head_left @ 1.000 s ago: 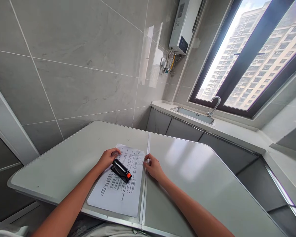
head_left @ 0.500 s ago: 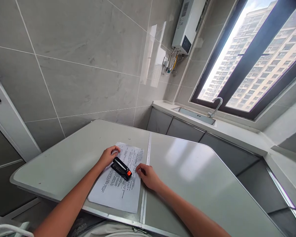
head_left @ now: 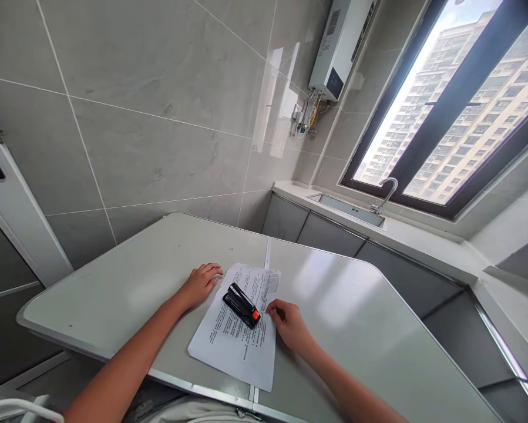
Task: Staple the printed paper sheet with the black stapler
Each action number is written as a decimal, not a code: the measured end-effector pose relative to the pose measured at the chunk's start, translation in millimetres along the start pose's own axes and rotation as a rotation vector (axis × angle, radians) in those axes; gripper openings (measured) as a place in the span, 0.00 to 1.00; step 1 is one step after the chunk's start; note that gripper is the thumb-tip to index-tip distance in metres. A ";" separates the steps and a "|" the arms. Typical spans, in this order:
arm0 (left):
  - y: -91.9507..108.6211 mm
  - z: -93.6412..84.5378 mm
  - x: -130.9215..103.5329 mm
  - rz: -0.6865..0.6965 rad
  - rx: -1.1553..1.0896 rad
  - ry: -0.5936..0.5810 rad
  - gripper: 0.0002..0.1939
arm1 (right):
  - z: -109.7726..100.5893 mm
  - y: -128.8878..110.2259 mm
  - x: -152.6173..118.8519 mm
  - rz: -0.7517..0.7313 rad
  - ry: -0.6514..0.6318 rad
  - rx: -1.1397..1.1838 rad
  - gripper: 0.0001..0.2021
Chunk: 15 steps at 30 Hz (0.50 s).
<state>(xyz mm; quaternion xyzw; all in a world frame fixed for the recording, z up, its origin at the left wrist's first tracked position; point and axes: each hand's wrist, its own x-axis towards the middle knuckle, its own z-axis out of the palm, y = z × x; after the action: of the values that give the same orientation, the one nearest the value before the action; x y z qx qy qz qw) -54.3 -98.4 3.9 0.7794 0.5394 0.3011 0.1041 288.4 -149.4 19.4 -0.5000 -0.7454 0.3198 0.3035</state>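
Printed paper [head_left: 250, 364] lies on the table, its right edge pinched between the thumb and fingers of my right hand [head_left: 288, 323]. On the print rests a black stapler [head_left: 241, 305] with an orange end, untouched by either hand. My left hand [head_left: 202, 283] lies palm down with its fingers stretched out, beside the paper's upper left edge. Whether its fingertips touch the paper is hard to tell. The number of sheets cannot be made out.
The pale folding table [head_left: 127, 282] has a metal seam [head_left: 268, 249] running beneath the paper. Beyond it stand a counter with a sink [head_left: 352, 208] and a faucet [head_left: 387, 194]. A water heater [head_left: 338, 47] hangs on the tiled wall. At left is a door frame [head_left: 26, 205].
The paper has slid to the right with the stapler on it, and my right hand has moved along. My left hand has shifted slightly right, its fingers now straighter and flatter.
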 end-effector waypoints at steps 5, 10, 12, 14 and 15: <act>12.1 -6.8 0.2 0.102 -0.156 -0.076 0.15 | -19.2 10.3 -8.1 0.031 0.016 0.003 0.11; 34.1 -10.3 -4.8 0.143 -0.226 -0.214 0.16 | -37.5 22.2 -10.2 0.113 -0.014 -0.031 0.11; 42.9 -9.5 -5.3 0.157 -0.211 -0.240 0.14 | -43.7 24.0 -8.5 0.122 -0.063 -0.068 0.10; 50.2 -7.5 -3.2 0.164 -0.184 -0.258 0.15 | -46.7 20.7 -5.5 0.136 -0.043 -0.109 0.10; 53.3 -6.1 -1.2 0.163 -0.167 -0.271 0.19 | -46.3 16.7 -3.8 0.143 0.009 -0.122 0.10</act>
<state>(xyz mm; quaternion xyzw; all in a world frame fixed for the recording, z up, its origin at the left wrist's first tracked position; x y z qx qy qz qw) -16.7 -121.6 34.3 0.8426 0.4289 0.2444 0.2154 334.5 -140.0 34.1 -0.5710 -0.7246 0.2920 0.2523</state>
